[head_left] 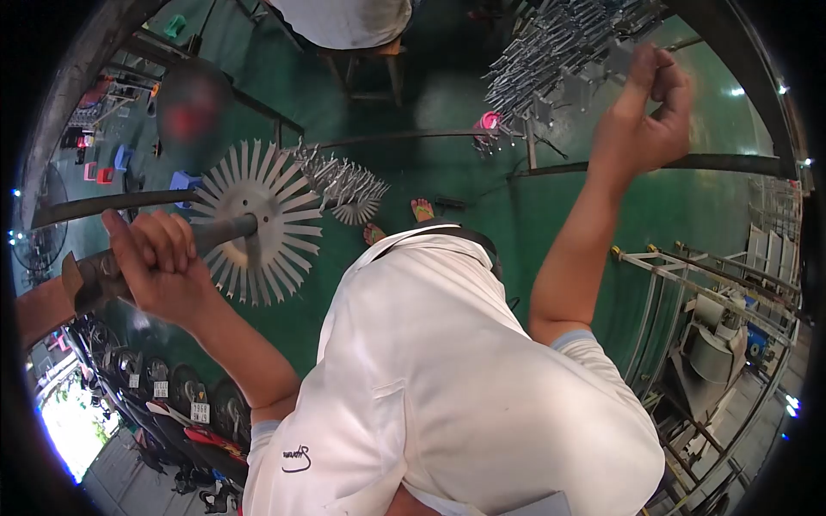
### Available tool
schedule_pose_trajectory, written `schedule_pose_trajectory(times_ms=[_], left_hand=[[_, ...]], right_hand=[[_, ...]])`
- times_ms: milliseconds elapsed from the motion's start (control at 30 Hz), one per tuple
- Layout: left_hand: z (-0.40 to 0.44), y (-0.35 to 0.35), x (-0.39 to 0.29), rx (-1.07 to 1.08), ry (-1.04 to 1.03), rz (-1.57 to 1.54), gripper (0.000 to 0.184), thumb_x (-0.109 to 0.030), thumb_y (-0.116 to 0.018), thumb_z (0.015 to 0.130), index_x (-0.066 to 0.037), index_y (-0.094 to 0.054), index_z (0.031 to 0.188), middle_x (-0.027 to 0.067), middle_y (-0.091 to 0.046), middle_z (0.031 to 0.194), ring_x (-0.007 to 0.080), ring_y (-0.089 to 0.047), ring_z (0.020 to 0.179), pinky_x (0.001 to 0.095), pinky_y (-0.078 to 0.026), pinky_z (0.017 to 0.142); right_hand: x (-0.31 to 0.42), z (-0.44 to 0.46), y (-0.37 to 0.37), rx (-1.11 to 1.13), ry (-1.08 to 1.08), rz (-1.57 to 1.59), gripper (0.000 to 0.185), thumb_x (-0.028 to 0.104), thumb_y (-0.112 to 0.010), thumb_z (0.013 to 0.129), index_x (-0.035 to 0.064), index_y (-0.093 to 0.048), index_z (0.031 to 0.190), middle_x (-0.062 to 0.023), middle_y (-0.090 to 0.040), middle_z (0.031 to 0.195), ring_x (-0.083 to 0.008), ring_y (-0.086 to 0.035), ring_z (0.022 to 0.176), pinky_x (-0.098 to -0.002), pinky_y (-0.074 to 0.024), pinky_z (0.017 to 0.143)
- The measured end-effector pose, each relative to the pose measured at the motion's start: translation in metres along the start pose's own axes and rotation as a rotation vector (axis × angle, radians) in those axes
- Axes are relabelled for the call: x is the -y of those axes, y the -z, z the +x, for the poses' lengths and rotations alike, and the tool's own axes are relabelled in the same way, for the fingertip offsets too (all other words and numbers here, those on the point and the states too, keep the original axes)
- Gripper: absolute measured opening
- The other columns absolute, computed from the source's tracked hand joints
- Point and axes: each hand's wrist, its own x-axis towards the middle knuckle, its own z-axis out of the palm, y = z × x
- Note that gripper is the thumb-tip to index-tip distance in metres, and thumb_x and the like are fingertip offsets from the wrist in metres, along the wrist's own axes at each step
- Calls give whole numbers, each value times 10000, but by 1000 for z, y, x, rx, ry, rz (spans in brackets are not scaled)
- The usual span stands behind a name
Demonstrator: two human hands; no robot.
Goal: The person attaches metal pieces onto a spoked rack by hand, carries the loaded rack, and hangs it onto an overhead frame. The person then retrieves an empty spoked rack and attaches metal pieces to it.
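My left hand (168, 271) is curled around a grey metal pipe (225, 230) at the left. The pipe runs to the centre of a round metal wheel (275, 219) with many flat, notched blades. My right hand (645, 120) is raised at the upper right, thumb and fingers pinched together beside a dense cluster of thin metal pieces (551, 64). What the pinch holds is too small to make out. Smaller metal pieces (340, 179) hang in a row behind the wheel.
A person's forearm (43, 311) reaches in at the left edge. Dark bars (387, 136) cross ahead. A seated person (344, 17) is at the top. Parked motorbikes (202, 430) stand lower left; a metal frame (688, 267) and machinery (714, 353) are at right. A pink object (489, 120) hangs ahead.
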Motion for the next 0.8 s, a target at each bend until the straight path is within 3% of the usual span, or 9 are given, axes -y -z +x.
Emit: schedule_pose_trajectory(times_ms=[67,300,433,700,800], left_hand=[[1,0,0,-6,8,6,467,-266,-473,1016,-142,-304,598,-2,-288,475,78,-232,384,252,-225,395],[2,-2,-2,-25,41,-16,464,-264,-480,1011,-151,-302,598,-4,-277,474,84,-236,391,251,-224,401],[1,-6,-2,-20,28,-47,465,-253,-501,1002,-148,-311,591,-11,-272,476,83,-221,388,256,-215,393],[-1,-17,-13,-46,-17,33,456,-258,-503,1002,-146,-322,598,-13,-279,473,77,-228,384,252,-220,400],[-1,-19,-16,-48,-21,33,459,-262,-498,1004,-149,-320,596,-13,-278,470,77,-227,383,253,-221,399]], right_hand=[[9,-14,1,53,-35,58,150,134,-726,846,-4,-667,835,1,-513,723,-104,-429,690,-250,-378,631],[28,-60,9,242,-259,307,134,80,-722,844,-20,-678,922,-20,-572,807,-100,-482,740,-216,-390,681],[35,-84,12,395,-285,441,91,50,-693,864,-20,-675,919,-17,-557,809,-96,-477,759,-213,-378,681],[67,-127,2,743,-559,750,85,52,-697,849,-18,-685,897,-9,-526,763,-104,-462,733,-227,-356,684],[69,-145,-2,868,-424,689,96,90,-713,832,12,-695,886,3,-520,725,-117,-464,718,-260,-336,733]])
